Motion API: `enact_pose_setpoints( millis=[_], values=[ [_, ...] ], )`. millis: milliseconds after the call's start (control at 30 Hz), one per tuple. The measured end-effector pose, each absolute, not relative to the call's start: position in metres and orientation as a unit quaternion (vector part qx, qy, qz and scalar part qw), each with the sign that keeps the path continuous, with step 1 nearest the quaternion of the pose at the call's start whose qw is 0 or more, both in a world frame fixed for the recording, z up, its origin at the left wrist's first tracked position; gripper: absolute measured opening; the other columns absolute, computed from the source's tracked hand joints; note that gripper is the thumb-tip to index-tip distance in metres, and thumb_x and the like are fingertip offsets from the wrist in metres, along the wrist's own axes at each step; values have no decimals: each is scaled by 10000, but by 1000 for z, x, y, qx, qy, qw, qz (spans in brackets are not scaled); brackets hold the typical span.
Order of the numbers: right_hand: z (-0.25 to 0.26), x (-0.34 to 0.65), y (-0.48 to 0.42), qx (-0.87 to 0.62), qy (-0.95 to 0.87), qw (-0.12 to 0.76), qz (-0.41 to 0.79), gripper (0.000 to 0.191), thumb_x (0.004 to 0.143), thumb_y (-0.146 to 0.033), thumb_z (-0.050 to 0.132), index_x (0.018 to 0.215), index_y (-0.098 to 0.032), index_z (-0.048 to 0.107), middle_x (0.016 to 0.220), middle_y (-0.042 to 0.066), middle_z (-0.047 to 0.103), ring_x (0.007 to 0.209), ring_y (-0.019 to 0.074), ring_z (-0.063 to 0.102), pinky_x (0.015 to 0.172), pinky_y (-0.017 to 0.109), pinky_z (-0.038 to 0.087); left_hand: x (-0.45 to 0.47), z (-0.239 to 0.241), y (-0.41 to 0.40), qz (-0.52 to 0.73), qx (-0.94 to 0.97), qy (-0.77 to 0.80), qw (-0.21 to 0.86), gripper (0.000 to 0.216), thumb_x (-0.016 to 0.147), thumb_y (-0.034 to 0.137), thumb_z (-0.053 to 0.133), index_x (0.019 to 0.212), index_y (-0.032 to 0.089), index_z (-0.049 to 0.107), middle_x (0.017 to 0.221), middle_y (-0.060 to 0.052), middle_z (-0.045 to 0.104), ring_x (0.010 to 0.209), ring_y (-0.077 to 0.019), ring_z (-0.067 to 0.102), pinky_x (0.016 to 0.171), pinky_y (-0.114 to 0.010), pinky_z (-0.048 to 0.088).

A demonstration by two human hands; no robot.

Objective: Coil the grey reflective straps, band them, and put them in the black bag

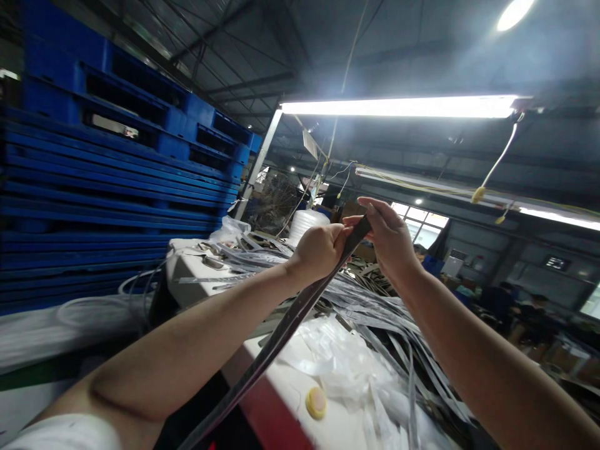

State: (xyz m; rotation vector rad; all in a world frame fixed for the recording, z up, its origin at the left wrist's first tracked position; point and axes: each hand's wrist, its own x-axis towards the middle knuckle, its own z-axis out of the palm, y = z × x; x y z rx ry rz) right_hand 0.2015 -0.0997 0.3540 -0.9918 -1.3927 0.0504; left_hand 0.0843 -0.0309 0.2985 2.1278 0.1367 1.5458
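A long dark strip runs from the bottom of the view up to its end between my two hands, held up above the table. My left hand is closed around the strip a little below its end. My right hand pinches the upper end, thumb and fingers on either side of it. Whether the strip is fabric or plastic I cannot tell. Under my hands, many similar grey strips lie in a tangled heap.
On the white table lie crumpled clear plastic and a round yellow item. A white roll stands behind. Blue pallets are stacked at left. A lit tube lamp hangs overhead. People sit far right.
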Motion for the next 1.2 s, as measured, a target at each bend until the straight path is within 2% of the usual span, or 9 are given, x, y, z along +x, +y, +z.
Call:
enact_pose_setpoints(
  millis=[300, 400, 567, 733, 867, 967, 1033, 1100, 1200],
  values=[
    [341, 201, -96, -449, -623, 637, -70, 348, 848, -534, 561, 919, -204, 647, 691, 7, 694, 582, 158, 629, 498, 253, 452, 90, 308, -34, 575, 766, 18, 288, 408, 984, 400, 357, 836, 158, 651, 546, 8, 651, 453, -113, 625, 427, -174, 410],
    [334, 194, -96, -468, -613, 632, -78, 330, 866, -515, 539, 922, -214, 660, 643, -10, 644, 522, 140, 566, 447, 240, 409, 94, 312, -35, 595, 762, 29, 253, 455, 992, 401, 328, 750, 164, 631, 544, 8, 637, 468, -106, 607, 446, -177, 393],
    [321, 188, -93, -466, -622, 622, -99, 323, 895, -496, 500, 942, -223, 665, 824, 20, 670, 717, 154, 600, 595, 248, 461, 100, 307, -36, 644, 733, 88, 200, 441, 981, 406, 368, 707, 165, 616, 515, 19, 590, 460, -108, 562, 445, -194, 362],
    [307, 201, -93, -438, -624, 646, 44, 385, 849, -479, 540, 1145, -239, 594, 998, 23, 671, 792, 158, 623, 723, 285, 493, 92, 298, -26, 623, 734, 117, 241, 433, 984, 406, 363, 699, 175, 592, 488, 32, 583, 365, -91, 514, 396, -189, 339],
    [259, 192, -106, -435, -604, 625, 234, 381, 719, -400, 681, 1044, -210, 629, 997, 27, 677, 711, 136, 615, 683, 273, 494, 85, 294, -25, 641, 723, 137, 217, 452, 979, 402, 388, 611, 184, 535, 480, 21, 596, 390, -91, 535, 424, -183, 366],
    [202, 171, -113, -462, -611, 478, 430, 493, 628, -441, 790, 1025, -183, 652, 840, 32, 686, 588, 128, 592, 556, 248, 467, 90, 283, -33, 586, 745, 105, 300, 457, 963, 477, 391, 642, 189, 544, 476, 28, 598, 345, -99, 530, 357, -186, 343],
    [171, 161, -114, -454, -584, 428, 518, 551, 682, -584, 722, 1026, -159, 658, 714, 34, 666, 505, 130, 580, 485, 239, 438, 97, 268, -35, 518, 748, 72, 408, 456, 927, 549, 426, 672, 191, 550, 503, 22, 617, 363, -117, 559, 345, -194, 360],
    [157, 159, -115, -443, -552, 432, 559, 595, 750, -675, 612, 1007, -141, 663, 678, 52, 665, 469, 135, 585, 464, 242, 433, 100, 244, -31, 446, 719, 35, 531, 482, 874, 629, 463, 721, 186, 575, 570, 2, 653, 445, -133, 604, 413, -212, 434],
    [170, 184, -117, -437, -510, 508, 539, 528, 817, -637, 574, 995, -148, 662, 836, 104, 720, 500, 131, 610, 488, 247, 457, 89, 181, -17, 317, 666, 16, 675, 604, 815, 741, 430, 788, 168, 619, 703, -41, 694, 598, -145, 637, 578, -246, 502]
  ],
)
